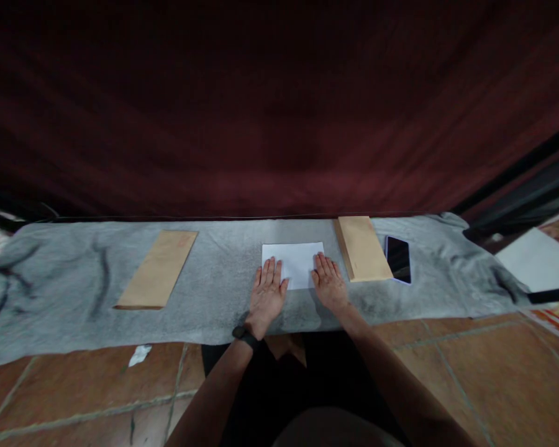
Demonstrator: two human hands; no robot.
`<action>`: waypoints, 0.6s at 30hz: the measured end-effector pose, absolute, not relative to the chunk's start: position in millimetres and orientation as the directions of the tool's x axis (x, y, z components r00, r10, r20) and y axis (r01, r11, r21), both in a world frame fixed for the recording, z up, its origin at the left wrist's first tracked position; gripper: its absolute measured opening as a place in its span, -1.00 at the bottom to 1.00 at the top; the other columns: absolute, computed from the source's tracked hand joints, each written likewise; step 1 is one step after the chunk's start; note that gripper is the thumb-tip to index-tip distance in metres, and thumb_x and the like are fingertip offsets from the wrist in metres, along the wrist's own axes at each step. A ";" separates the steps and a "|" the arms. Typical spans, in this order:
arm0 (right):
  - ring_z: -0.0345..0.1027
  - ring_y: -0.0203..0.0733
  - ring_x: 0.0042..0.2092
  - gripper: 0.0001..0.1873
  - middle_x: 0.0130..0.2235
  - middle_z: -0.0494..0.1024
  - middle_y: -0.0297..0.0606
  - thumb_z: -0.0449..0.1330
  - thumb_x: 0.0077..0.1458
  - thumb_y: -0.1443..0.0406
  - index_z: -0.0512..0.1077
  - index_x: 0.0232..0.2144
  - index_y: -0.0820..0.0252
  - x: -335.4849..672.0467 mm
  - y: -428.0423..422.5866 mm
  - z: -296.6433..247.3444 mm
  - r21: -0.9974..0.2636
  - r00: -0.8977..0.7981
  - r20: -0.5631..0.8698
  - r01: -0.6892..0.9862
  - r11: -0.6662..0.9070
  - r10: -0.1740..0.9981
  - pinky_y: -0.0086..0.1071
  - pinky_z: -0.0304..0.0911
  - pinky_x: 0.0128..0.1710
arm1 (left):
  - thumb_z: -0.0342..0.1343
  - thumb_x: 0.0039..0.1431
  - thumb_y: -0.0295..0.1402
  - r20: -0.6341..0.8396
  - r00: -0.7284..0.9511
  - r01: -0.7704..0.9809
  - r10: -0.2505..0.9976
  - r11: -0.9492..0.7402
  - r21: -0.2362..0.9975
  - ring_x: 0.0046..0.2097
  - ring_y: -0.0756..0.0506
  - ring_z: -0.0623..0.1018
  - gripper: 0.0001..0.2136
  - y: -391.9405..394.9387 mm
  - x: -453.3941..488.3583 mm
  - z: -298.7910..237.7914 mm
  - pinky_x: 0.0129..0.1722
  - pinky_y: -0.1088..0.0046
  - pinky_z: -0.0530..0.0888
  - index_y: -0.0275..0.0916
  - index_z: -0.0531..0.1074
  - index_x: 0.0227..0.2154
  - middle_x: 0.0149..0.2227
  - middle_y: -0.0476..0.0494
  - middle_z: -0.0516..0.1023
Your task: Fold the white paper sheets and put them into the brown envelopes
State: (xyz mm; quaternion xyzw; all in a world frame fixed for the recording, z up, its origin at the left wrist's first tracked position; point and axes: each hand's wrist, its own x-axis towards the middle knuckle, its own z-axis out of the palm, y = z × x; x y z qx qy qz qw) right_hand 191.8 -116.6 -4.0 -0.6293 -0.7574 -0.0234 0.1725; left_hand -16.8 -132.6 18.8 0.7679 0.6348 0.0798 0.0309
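Note:
A white sheet of paper (297,264) lies flat on the grey cloth in front of me. My left hand (267,295) rests palm down on its left edge, fingers stretched out and a little apart. On the right edge my right hand (330,285) lies flat in the same way, fingers pointing away from me. Neither hand grips anything. Just right of my right hand sits a thick stack of brown envelopes (364,248). Farther off to the left, a brown envelope (157,268) lies at a slant.
A smartphone (398,259) with a dark screen lies right of the stack. The grey cloth (223,273) covers a long narrow surface, with a dark red curtain (279,143) behind. A crumpled white scrap (140,355) is on the tiled floor (88,385).

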 end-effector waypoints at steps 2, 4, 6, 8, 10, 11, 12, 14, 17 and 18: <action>0.10 0.05 0.39 -0.43 0.38 0.24 0.04 -0.13 0.43 0.25 0.17 0.37 0.42 193.4 -119.6 -4.1 -0.177 -0.116 0.313 0.968 0.177 0.943 -0.01 0.02 0.35 | -0.26 0.46 -0.19 0.089 0.183 0.970 0.979 -0.194 0.144 0.49 -0.18 -0.02 -0.44 -133.1 -16.9 19.5 0.45 0.11 -0.01 -0.33 0.01 0.42 0.48 -0.29 -0.03; 0.11 0.09 0.38 -0.43 0.36 0.27 0.10 -0.11 0.42 0.26 0.18 0.35 0.45 192.1 -120.8 -2.7 -0.182 -0.074 0.328 0.973 0.140 0.942 0.03 0.02 0.35 | -0.26 0.46 -0.19 0.091 0.181 0.971 0.979 -0.193 0.140 0.48 -0.18 -0.01 -0.44 -133.2 -16.7 20.2 0.45 0.11 -0.01 -0.31 0.01 0.42 0.47 -0.28 -0.01; 0.10 0.11 0.39 -0.43 0.36 0.26 0.10 -0.11 0.42 0.27 0.18 0.36 0.46 186.1 -118.9 0.2 -0.197 -0.060 0.327 0.972 0.130 0.943 0.05 0.00 0.35 | -0.26 0.46 -0.19 0.095 0.180 0.972 0.979 -0.192 0.134 0.48 -0.18 0.00 -0.44 -133.2 -16.6 20.6 0.45 0.11 0.00 -0.31 0.02 0.42 0.47 -0.27 0.00; 0.07 0.08 0.41 -0.43 0.39 0.21 0.04 -0.13 0.42 0.25 0.17 0.37 0.42 174.3 -113.5 4.3 -0.223 -0.089 0.308 0.961 0.163 0.947 0.03 -0.02 0.37 | -0.26 0.45 -0.19 0.101 0.185 0.971 0.977 -0.198 0.133 0.48 -0.19 0.01 -0.44 -133.0 -16.5 20.7 0.45 0.10 -0.01 -0.33 0.03 0.42 0.47 -0.29 0.00; 0.02 0.02 0.43 -0.43 0.42 0.16 -0.03 -0.15 0.44 0.23 0.15 0.38 0.36 157.4 -105.3 8.1 -0.255 -0.155 0.276 0.940 0.228 0.949 -0.02 -0.04 0.39 | -0.25 0.45 -0.20 0.104 0.188 0.970 0.977 -0.201 0.137 0.48 -0.20 0.01 -0.44 -132.8 -16.6 20.7 0.45 0.09 0.00 -0.34 0.05 0.41 0.47 -0.31 0.00; 0.00 -0.02 0.43 -0.42 0.42 0.14 -0.06 -0.15 0.44 0.22 0.15 0.39 0.34 148.0 -100.6 9.4 -0.271 -0.194 0.259 0.926 0.264 0.946 -0.05 -0.05 0.40 | -0.25 0.45 -0.21 0.102 0.188 0.970 0.977 -0.201 0.139 0.48 -0.21 0.02 -0.44 -132.7 -16.7 20.7 0.44 0.08 0.01 -0.34 0.06 0.41 0.47 -0.31 0.00; -0.01 -0.04 0.44 -0.42 0.42 0.14 -0.08 -0.14 0.44 0.21 0.15 0.39 0.32 138.6 -95.8 10.3 -0.286 -0.226 0.242 0.913 0.292 0.943 -0.07 -0.05 0.41 | -0.25 0.44 -0.22 0.100 0.187 0.970 0.977 -0.200 0.140 0.48 -0.21 0.02 -0.44 -132.7 -16.9 20.6 0.44 0.07 0.02 -0.34 0.06 0.41 0.47 -0.31 0.01; 0.00 -0.06 0.43 -0.43 0.42 0.16 -0.08 -0.12 0.44 0.19 0.17 0.38 0.33 122.6 -86.8 10.2 -0.303 -0.263 0.220 0.897 0.322 0.939 -0.11 -0.05 0.41 | -0.24 0.44 -0.24 0.095 0.193 0.969 0.977 -0.205 0.138 0.48 -0.21 0.02 -0.45 -132.6 -17.6 20.3 0.44 0.05 0.03 -0.34 0.06 0.41 0.46 -0.31 0.03; 0.03 -0.05 0.43 -0.43 0.40 0.19 -0.05 -0.10 0.45 0.17 0.19 0.36 0.37 112.3 -76.4 6.7 -0.294 -0.278 0.215 0.896 0.333 0.936 -0.11 -0.05 0.41 | -0.25 0.43 -0.26 0.099 0.208 0.967 0.973 -0.220 0.125 0.48 -0.21 0.02 -0.45 -132.7 -18.8 19.8 0.44 0.05 0.04 -0.35 0.09 0.40 0.45 -0.31 0.06; 0.04 -0.05 0.42 -0.43 0.40 0.19 -0.05 -0.10 0.45 0.18 0.19 0.36 0.37 113.0 -74.0 5.1 -0.287 -0.273 0.220 0.900 0.329 0.937 -0.10 -0.05 0.41 | -0.25 0.43 -0.25 0.103 0.211 0.967 0.972 -0.223 0.123 0.48 -0.22 0.03 -0.46 -132.7 -19.1 19.6 0.43 0.05 0.04 -0.34 0.10 0.40 0.45 -0.31 0.06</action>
